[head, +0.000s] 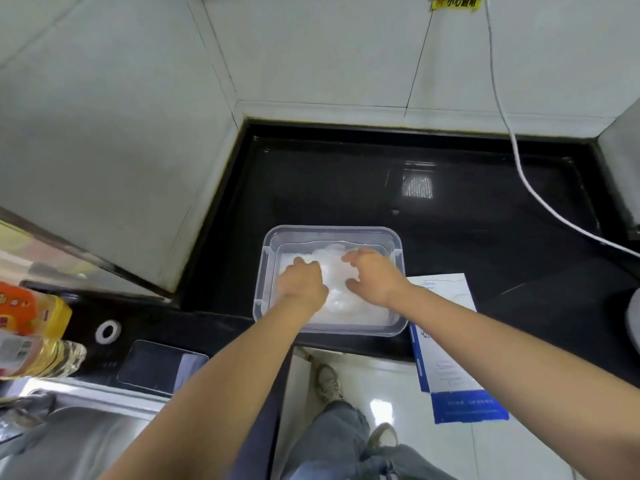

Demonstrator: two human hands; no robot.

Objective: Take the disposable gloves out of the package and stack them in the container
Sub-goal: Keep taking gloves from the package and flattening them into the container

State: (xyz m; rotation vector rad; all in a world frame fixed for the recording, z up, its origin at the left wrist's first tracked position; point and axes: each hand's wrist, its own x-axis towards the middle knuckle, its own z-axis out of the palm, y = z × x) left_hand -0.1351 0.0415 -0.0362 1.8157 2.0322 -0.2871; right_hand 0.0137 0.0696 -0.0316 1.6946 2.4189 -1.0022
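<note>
A clear plastic container [398, 271] sits on the black counter near its front edge. A pile of thin translucent disposable gloves [334, 299] lies inside it. Both hands reach into the container. My left hand [301, 282] presses its bent fingertips down on the left part of the pile. My right hand [372, 277] rests on the right part, its thumb and fingers spread apart in a C shape over the gloves. The blue-and-white glove package [450, 368] lies flat to the right of the container and hangs over the counter's edge.
A white cable [530, 188] runs across the back right of the counter. On the left stand an oil bottle [31, 341], a small white ring [108, 331], a dark phone [156, 367] and a steel sink [86, 427]. Tiled walls close in the back and left.
</note>
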